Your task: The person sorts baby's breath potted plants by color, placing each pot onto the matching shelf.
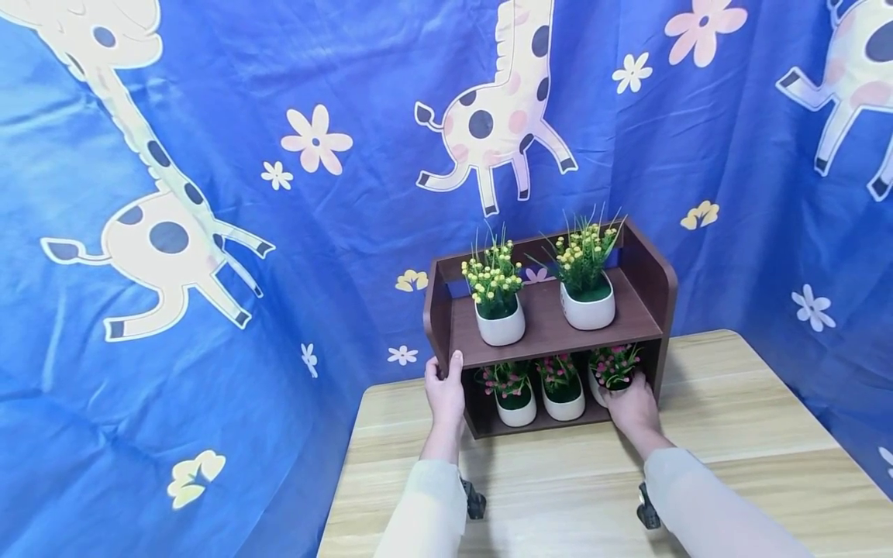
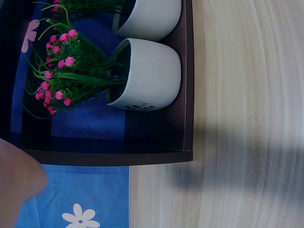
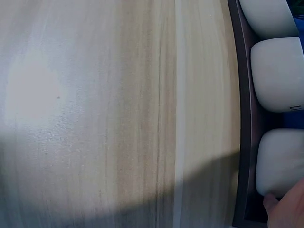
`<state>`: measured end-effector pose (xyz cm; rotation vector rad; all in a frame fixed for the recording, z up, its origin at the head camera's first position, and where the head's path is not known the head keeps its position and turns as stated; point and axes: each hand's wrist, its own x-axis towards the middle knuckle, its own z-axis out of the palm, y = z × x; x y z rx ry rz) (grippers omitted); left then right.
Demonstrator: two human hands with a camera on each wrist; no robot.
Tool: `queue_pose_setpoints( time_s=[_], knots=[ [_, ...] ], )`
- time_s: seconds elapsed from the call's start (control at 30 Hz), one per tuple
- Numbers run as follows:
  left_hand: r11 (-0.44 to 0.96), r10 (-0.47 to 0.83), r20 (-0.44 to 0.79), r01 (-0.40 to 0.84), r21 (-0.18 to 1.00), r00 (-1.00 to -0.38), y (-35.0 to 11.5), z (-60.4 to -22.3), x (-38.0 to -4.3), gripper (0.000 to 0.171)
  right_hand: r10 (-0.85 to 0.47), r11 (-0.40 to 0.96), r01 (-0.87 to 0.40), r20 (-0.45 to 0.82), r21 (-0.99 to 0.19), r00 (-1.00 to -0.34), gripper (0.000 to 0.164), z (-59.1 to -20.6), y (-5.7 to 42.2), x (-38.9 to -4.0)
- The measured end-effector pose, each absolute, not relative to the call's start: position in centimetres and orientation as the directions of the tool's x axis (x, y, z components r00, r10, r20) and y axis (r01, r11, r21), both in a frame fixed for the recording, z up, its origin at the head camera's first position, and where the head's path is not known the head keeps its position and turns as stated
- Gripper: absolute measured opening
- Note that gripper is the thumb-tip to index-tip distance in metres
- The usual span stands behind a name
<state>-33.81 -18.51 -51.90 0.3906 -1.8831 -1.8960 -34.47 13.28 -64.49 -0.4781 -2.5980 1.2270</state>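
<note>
A dark brown two-tier shelf (image 1: 558, 349) stands on the wooden table. My left hand (image 1: 444, 395) holds the shelf's left side panel near the upper board, its thumb on the front edge; the other fingers are partly hidden. On the lower tier, my right hand (image 1: 633, 409) grips the rightmost white pot (image 3: 280, 161) of pink flowers (image 1: 614, 366). That pot sits close to the right panel, and my hand covers part of it. To its left stand a middle pink-flowered pot (image 1: 563, 399) and a left pink-flowered pot (image 2: 149, 76).
The upper tier bears two white pots of yellow flowers, one at the left (image 1: 501, 325) and one at the right (image 1: 589, 310). A blue curtain (image 1: 349, 248) with giraffes hangs behind the table (image 1: 558, 480) and along its sides.
</note>
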Motion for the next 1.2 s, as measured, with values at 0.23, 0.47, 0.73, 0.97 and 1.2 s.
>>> queue_pose_setpoints(
  time_s=[0.23,0.47,0.73,0.97,1.2],
  knots=[
    [0.023,-0.505,0.118,0.124,0.992,-0.855,-18.5,-53.2,-34.8,0.043,0.399,0.568,0.180,0.078,-0.803,-0.914,0.089,-64.6,13.3,-34.1],
    [0.040,-0.498,0.121,0.117,0.992,-0.858,-18.8,-53.4,-35.6,0.046,0.368,0.566,0.156,0.079,-0.810,-0.926,0.091,-64.5,13.1,-33.7],
    [0.061,-0.494,0.117,0.100,0.993,-0.861,-19.0,-53.1,-36.5,0.048,0.310,0.597,0.140,0.066,-0.790,-0.948,0.080,-64.7,13.5,-33.5],
    [0.181,-0.525,0.152,0.065,0.981,-0.838,-19.1,-52.5,-36.5,0.044,0.237,0.618,0.142,0.010,-0.774,-0.971,0.068,-64.5,13.5,-32.6],
    [0.421,-0.517,0.218,-0.023,0.907,-0.828,-20.5,-51.6,-36.4,0.045,0.152,0.589,0.146,-0.068,-0.795,-0.986,0.073,-64.0,13.0,-31.3]
  ],
)
